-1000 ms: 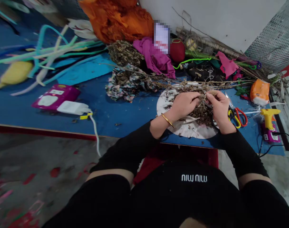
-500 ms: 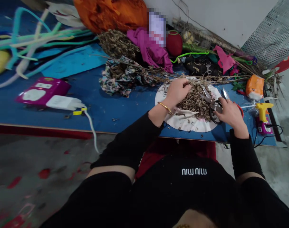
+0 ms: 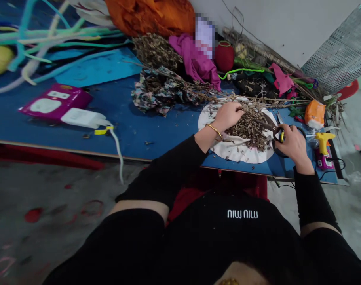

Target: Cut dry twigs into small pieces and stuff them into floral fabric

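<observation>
A heap of crumbled dried plant bits (image 3: 251, 128) lies on a round white cloth (image 3: 242, 157) at the table's front edge. My right hand (image 3: 292, 145) grips the black handles of a pair of scissors (image 3: 268, 123), whose blades reach left over the heap. At the heap's upper left is my left hand (image 3: 229, 114), its fingers curled together; what they pinch, if anything, is hidden. Long dry stems (image 3: 275, 99) run along the cloth's far side. The blade of a second pair of scissors (image 3: 279, 118) shows just beyond my right hand.
To the right are a yellow glue gun (image 3: 325, 139) and an orange-and-white packet (image 3: 315, 114). On the left a purple pack (image 3: 56, 103) lies near a white plug with a cable (image 3: 84, 118). Patterned fabric (image 3: 156, 93), purple cloth (image 3: 198, 59) and a red yarn spool (image 3: 224, 56) crowd the back.
The right hand has closed on the black-handled scissors and shifted them slightly. My left hand stays by the heap with its fingers curled. The whole view has shifted a little.
</observation>
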A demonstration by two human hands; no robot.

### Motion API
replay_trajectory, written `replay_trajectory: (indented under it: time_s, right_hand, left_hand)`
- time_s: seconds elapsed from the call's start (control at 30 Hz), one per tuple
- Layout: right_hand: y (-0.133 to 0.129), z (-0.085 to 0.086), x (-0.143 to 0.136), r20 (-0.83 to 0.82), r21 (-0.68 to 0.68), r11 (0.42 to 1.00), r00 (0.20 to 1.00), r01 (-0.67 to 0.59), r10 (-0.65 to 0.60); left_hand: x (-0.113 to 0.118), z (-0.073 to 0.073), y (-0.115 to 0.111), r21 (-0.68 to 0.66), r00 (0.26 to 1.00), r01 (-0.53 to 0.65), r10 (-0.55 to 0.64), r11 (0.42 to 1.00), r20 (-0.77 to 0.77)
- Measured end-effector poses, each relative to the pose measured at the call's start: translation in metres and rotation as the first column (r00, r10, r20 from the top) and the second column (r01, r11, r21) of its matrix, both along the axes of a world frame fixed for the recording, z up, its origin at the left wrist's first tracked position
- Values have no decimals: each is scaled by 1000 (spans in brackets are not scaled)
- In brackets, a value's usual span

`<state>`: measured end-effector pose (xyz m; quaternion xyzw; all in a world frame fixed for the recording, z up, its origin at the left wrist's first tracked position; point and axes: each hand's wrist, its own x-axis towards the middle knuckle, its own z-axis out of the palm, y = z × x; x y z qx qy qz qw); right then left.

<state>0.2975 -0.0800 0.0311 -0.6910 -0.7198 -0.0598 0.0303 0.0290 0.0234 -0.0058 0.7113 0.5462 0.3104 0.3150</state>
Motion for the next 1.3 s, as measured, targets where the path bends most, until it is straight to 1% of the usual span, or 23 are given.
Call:
replay_trajectory:
  time_s: [0.07,0.1,0.13,0.17,0.2,0.23,0.27,0.3,0.33,0.37,0.4,0.43,0.5,0.57,0.63,0.7,0.77,0.87,0.93,1.1,1.3]
  right_hand:
    - [-1,2,10,-89,6,1000,996,-17,18]
    - [-1,1,15,-181,4,999,983,-42,42]
    - [0,-2,19,-302,6,997,951,-72,71]
    - [2,-6,21,-444,13,994,891,-105,99]
    - [4,-10,21,-590,27,991,798,-133,123]
    - [7,-14,18,-722,47,986,677,-158,143]
    - [10,-17,13,-822,74,981,546,-178,161]
    - [14,-19,6,-885,106,976,429,-192,181]
    - [19,-20,-2,-916,136,969,346,-205,201]
    - [25,-19,-10,-924,160,964,311,-212,222]
    - [32,-18,-18,-914,177,961,326,-211,240]
    - [39,-17,-25,-893,180,962,377,-206,248]
    - [53,-13,-32,-824,167,967,512,-193,244]
    - [61,-12,-30,-738,150,969,631,-194,241]
    - [63,-14,-23,-636,130,970,734,-204,239]
    - [59,-16,-16,-513,84,976,831,-201,216]
    - [54,-19,-13,-404,20,981,896,-195,186]
    - [49,-21,-15,-335,-46,974,922,-221,193]
    - [49,-23,-19,-327,-65,969,922,-240,207]
    - [49,-26,-23,-326,-74,970,925,-230,195]
    - [49,-26,-21,-355,-70,966,911,-248,209]
  left_hand:
    - [1,-1,-1,10,996,7,-6,1000,-85]
    - [1,-1,-2,15,994,10,-8,1000,-113]
    - [1,-1,-2,19,992,14,-11,1000,-128]
    - [1,0,-2,25,991,17,-14,1000,-132]
    - [0,1,-2,34,992,20,-15,999,-127]
    - [-1,2,-2,44,993,27,-22,999,-118]
    - [-1,3,-2,56,994,38,-32,998,-109]
    - [-2,3,-2,70,994,50,-43,996,-98]
    - [-2,3,-2,84,995,61,-54,995,-88]
    - [-2,3,-2,96,995,72,-64,993,-81]
    - [-2,2,-2,102,995,78,-70,992,-76]
    - [-2,1,-3,101,995,79,-72,992,-76]
    - [-1,-2,-3,92,995,70,-63,993,-75]
    - [-1,-5,-4,92,997,45,-40,995,-58]
    - [-1,-5,-5,85,1000,16,-13,996,-27]
    - [-2,-3,-8,54,1000,-10,10,999,9]
    - [-2,-1,-10,22,999,-37,36,999,39]
    - [-2,0,-13,21,996,-75,74,997,54]
    - [-2,0,-15,14,997,-66,66,998,40]
    - [-1,-2,-17,-25,1000,-12,13,1000,22]
    - [0,-1,-17,-43,999,-14,16,999,43]
